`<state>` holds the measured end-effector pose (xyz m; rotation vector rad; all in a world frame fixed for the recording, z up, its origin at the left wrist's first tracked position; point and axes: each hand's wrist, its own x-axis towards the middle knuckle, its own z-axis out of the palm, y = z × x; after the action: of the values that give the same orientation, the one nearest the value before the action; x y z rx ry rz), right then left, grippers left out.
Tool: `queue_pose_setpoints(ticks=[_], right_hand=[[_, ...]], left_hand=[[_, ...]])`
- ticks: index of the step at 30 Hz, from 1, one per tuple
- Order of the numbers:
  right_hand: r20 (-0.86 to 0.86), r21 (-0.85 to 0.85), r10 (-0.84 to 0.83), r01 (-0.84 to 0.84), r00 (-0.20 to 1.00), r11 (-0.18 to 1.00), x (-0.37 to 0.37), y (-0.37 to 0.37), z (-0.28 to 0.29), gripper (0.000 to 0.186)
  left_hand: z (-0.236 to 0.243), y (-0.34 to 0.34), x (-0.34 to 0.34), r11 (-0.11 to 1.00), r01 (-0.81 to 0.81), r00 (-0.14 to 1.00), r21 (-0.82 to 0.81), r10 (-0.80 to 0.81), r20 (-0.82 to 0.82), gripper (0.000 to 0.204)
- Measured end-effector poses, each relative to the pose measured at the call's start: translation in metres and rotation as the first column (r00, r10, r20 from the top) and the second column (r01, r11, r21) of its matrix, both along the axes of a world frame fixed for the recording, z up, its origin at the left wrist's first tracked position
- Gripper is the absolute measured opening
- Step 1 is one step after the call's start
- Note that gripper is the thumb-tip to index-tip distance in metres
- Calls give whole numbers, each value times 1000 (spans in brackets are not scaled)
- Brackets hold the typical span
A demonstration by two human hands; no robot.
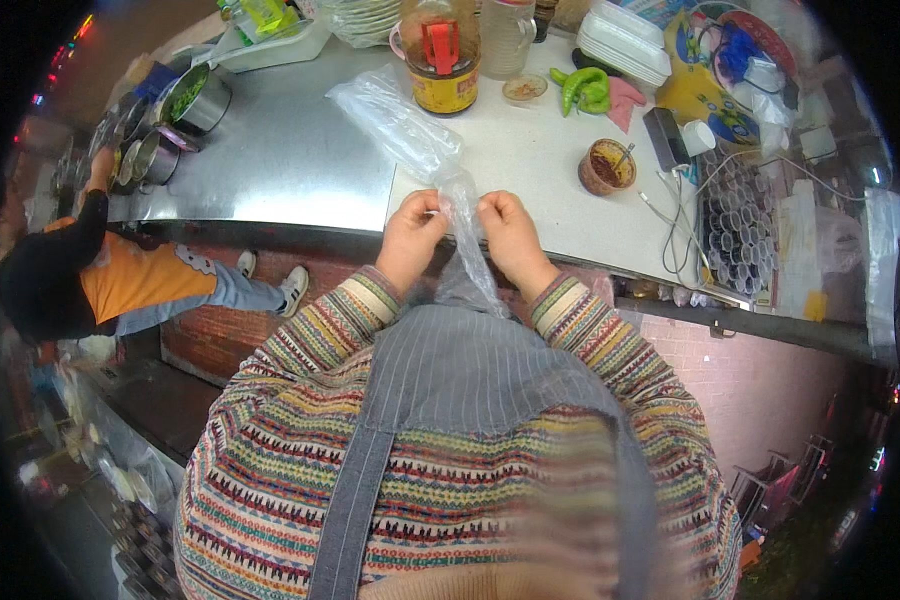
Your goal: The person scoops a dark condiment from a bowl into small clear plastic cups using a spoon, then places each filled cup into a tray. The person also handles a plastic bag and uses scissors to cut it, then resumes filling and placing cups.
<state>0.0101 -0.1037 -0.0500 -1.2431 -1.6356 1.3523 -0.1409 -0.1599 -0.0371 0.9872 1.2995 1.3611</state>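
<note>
Plastic (402, 124) on pale counter (530, 150), reddish floor (210, 340)

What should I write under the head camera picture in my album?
Left hand and right hand pinch clear plastic at the edge of the counter, with green peppers beyond.

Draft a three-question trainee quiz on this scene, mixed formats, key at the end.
1. Multiple choice: what runs between the left grip and the right grip?
a) a steel pot
b) clear plastic
c) a charging cable

2. True or false: in the picture, the green peppers lie farther right than the yellow-banded container.

3. Short answer: what sticks out of the small bowl with dark contents on the pale counter?

Key:
1. b
2. True
3. A utensil, its handle at the rim.
</note>
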Motion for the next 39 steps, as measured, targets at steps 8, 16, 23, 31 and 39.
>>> queue_pose_setpoints(ticks=[8, 16, 23, 31, 39], right_hand=[[-581, -678, -497, -45, 645, 734, -9, 37, 13, 16], [-283, -336, -117, 15, 952, 942, -25, 47, 14, 12], [-109, -120, 66, -79, 992, 990, -29, 39, 24, 23], [165, 64, 180, -192, 970, 979, -25, 43, 27, 23], [133, 155, 56, -77, 989, 985, 25, 57, 46, 19]], left_hand=[[10, 12, -22, 996, 4, 723, -93, 62, 688, 5], [22, 21, -38, 943, 307, 774, -130, -326, -543, 25], [30, 35, -53, 950, 174, 882, -260, -32, 471, 13], [15, 55, -50, 930, 253, 801, -268, -46, 597, 11], [-7, 62, -48, 909, 348, 849, -230, -409, -335, 29]])
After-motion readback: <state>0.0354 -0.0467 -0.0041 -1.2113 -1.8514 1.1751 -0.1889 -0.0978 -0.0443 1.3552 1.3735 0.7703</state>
